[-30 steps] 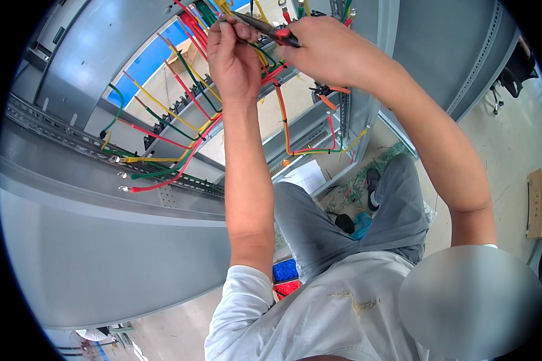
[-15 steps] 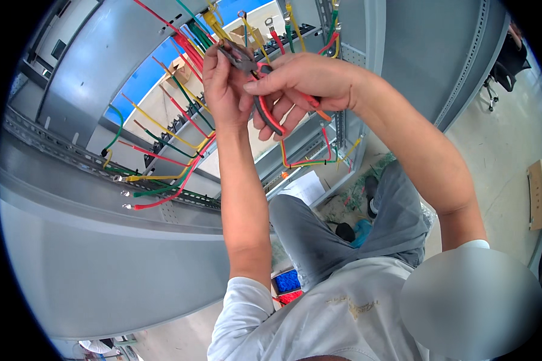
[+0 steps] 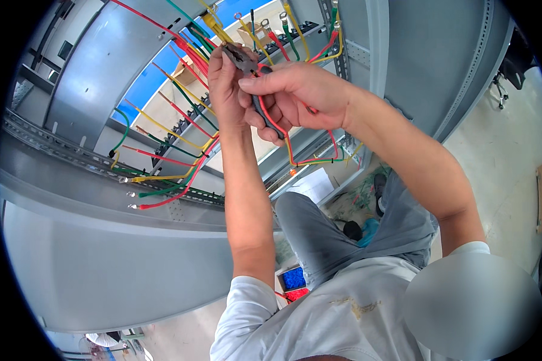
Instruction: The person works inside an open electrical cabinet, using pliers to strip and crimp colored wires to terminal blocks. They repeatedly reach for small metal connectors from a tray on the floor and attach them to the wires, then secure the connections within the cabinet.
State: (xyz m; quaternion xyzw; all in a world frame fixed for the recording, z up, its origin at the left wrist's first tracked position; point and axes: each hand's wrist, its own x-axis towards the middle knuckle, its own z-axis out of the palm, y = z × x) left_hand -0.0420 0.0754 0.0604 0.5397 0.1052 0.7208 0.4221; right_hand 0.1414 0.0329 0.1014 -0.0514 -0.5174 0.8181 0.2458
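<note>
My right hand [image 3: 298, 90] is wrapped round the handles of a pair of pliers [image 3: 244, 62] with red and black grips. The handles are squeezed close together, and the grey jaws point up and left. My left hand [image 3: 226, 81] is closed beside the jaws, its fingertips pinching a yellow wire at the plier tips. Thick yellow wires [image 3: 215, 27] come down to that spot from above. Fingers and jaws hide the wire's end, so I cannot tell what the jaws grip.
Red, yellow and green wires [image 3: 186, 159] fan out left of my forearm, some with ring lugs. More lugged wires [image 3: 285, 36] stand at upper right. The grey cabinet frame [image 3: 376, 72] surrounds the work. A box of blue pieces [image 3: 293, 278] sits below, near my leg.
My right fingers have closed in round the plier handles, drawing them together. My left hand stays at the jaws. The whole view has shifted slightly.
</note>
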